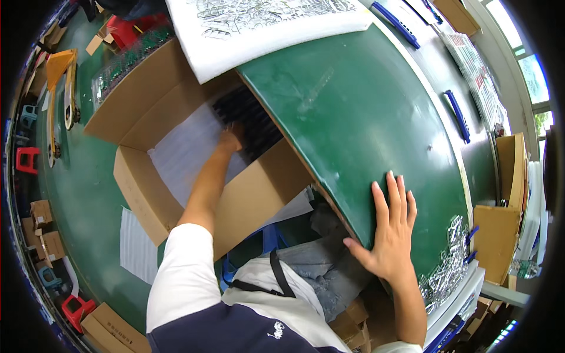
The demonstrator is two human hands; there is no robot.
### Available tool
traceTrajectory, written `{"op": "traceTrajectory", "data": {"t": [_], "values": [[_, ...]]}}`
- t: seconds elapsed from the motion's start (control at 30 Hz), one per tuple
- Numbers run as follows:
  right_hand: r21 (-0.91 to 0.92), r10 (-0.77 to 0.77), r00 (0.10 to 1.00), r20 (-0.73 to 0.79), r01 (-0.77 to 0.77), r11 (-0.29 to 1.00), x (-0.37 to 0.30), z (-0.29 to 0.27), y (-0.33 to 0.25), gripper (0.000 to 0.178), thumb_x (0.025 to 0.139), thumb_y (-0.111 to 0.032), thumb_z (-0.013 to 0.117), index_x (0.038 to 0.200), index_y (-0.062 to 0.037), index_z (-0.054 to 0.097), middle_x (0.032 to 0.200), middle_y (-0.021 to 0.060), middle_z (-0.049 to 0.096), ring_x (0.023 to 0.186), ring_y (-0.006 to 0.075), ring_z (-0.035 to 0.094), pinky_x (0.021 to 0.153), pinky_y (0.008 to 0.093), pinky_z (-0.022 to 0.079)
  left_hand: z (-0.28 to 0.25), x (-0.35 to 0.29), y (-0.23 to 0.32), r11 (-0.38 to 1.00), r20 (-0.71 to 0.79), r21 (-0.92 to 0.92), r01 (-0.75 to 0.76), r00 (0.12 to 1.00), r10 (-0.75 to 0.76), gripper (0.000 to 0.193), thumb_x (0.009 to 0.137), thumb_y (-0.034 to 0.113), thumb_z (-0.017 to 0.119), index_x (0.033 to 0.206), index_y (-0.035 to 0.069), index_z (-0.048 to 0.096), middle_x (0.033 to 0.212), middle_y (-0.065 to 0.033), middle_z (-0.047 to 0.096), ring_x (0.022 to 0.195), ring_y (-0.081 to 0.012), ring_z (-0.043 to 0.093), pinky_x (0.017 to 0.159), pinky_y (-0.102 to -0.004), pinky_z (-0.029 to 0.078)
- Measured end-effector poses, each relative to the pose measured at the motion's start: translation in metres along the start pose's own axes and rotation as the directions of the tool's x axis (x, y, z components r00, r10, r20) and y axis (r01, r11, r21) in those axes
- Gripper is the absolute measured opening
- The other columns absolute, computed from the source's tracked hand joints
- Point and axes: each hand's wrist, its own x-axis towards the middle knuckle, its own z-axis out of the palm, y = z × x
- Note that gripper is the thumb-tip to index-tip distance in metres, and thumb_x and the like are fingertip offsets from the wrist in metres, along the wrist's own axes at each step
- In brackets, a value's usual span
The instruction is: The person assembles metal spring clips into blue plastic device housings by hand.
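My left arm reaches down into an open cardboard box (141,188) beside the table. There my left hand (232,138) is at the border between a white foam sheet (182,150) and rows of black parts (250,120). Motion blurs its fingers, so whether it grips anything does not show. The black parts are too dark to name, and the table partly covers them. My right hand (388,232) lies flat on the green tabletop (353,117) with fingers stretched out, its thumb at the near edge, holding nothing.
A white foam block (271,26) bearing many small metal pieces overlaps the table's far end. Shiny metal pieces (444,267) lie in a heap right of my right hand. Blue strip-like tools (456,116) rest further right. A yellow pallet jack (59,88) stands on the floor at left.
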Motion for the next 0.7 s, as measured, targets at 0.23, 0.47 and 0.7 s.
{"op": "traceTrajectory", "data": {"t": [0.23, 0.47, 0.7], "values": [[-0.017, 0.026, 1.000, 0.015, -0.026, 1.000, -0.001, 0.008, 0.013, 0.107, 0.067, -0.050, 0.080, 0.156, -0.0057, 0.042, 0.163, 0.0312, 0.032, 0.153, 0.0519, 0.027, 0.123, 0.0651, 0.015, 0.033, 0.020, 0.021, 0.989, -0.016, 0.127, -0.071, 0.997, 0.074, 0.113, 0.081, 0.073, 0.072, 0.168, 0.022, 0.021, 0.173, -0.0167, 0.019, 0.159, -0.0427, 0.019, 0.122, -0.0703, 0.020], [-0.049, 0.027, 0.999, 0.029, -0.026, 0.998, -0.002, 0.015, 0.018, 0.106, 0.065, -0.049, 0.078, 0.156, -0.0060, 0.041, 0.161, 0.0335, 0.032, 0.149, 0.0571, 0.031, 0.119, 0.0701, 0.019, 0.025, 0.007, 0.041, 0.994, 0.023, 0.107, 0.000, 1.000, -0.003, 0.109, 0.083, 0.077, 0.067, 0.168, 0.023, 0.024, 0.174, -0.0180, 0.017, 0.160, -0.0448, 0.014, 0.122, -0.0720, 0.013], [-0.072, 0.048, 0.998, 0.037, -0.045, 0.996, -0.002, 0.017, 0.018, 0.107, 0.065, -0.048, 0.077, 0.156, -0.0062, 0.040, 0.162, 0.0340, 0.030, 0.149, 0.0580, 0.030, 0.119, 0.0703, 0.019, 0.006, -0.011, 0.065, 0.986, 0.114, 0.167, -0.025, 0.993, 0.006, 0.108, 0.085, 0.082, 0.058, 0.169, 0.024, 0.024, 0.177, -0.0194, 0.009, 0.161, -0.0488, 0.003, 0.117, -0.0808, 0.006]]}}
